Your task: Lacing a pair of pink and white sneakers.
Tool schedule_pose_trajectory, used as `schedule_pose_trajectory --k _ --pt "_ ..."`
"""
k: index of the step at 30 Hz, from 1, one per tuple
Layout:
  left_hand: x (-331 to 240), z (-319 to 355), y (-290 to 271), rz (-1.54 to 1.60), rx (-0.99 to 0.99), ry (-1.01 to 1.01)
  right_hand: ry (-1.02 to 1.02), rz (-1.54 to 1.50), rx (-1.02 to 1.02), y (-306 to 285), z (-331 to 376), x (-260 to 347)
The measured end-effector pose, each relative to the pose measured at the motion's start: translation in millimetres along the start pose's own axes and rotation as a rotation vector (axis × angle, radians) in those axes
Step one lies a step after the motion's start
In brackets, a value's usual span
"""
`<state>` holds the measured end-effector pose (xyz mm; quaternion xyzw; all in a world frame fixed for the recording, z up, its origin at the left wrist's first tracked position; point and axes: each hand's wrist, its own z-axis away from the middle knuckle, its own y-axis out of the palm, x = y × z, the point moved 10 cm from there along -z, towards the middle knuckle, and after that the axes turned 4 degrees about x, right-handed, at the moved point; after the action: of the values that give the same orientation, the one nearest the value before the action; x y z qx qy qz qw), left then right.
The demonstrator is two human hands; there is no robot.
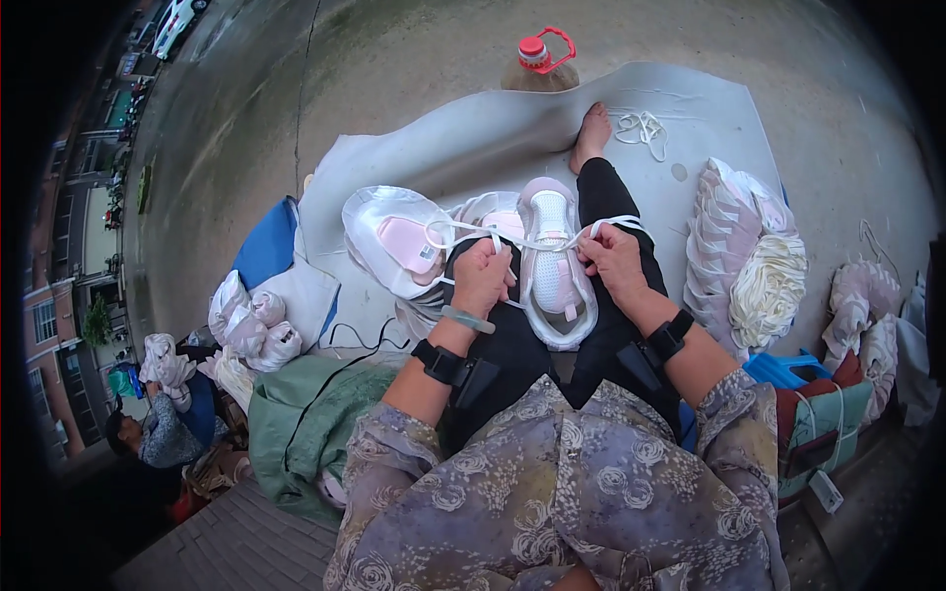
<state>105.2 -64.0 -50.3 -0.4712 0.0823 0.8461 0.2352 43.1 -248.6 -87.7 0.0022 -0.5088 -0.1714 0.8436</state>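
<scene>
A pale pink and white shoe upper (558,276) lies between my thighs, its heel opening toward me. White shoelace (540,241) runs across its front from one hand to the other. My left hand (483,274) is closed, pinching the lace just left of the shoe upper. On the other side, my right hand (613,258) pinches the lace near the eyelets. Further left are more white uppers with pink insides (409,244), partly overlapping; a loop of lace lies over them.
A grey sheet (443,148) spreads under my legs. Loose laces (642,133) lie by my bare foot. Bundled uppers (724,231) and a heap of cream laces (769,291) sit at right. Beyond stands a red-capped jug (540,74). A green sack (305,414) is at left, near another person (172,428).
</scene>
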Motion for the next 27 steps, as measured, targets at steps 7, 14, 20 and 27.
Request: schedule_pose_trajectory --k 7,14,20,27 --pt "1.9 0.7 7.0 0.102 0.029 -0.013 -0.070 -0.039 -0.048 -4.2 4.3 2.7" --pt "5.8 -0.7 9.3 0.191 0.063 -0.014 -0.096 0.017 -0.077 -5.8 2.7 -1.4" --pt "6.2 -2.7 6.3 0.217 0.007 0.011 -0.408 0.490 -0.102 3.0 8.1 29.7" --pt "-9.6 -8.7 -2.5 0.037 -0.162 0.214 -0.389 0.731 -0.024 17.8 -11.5 17.3"
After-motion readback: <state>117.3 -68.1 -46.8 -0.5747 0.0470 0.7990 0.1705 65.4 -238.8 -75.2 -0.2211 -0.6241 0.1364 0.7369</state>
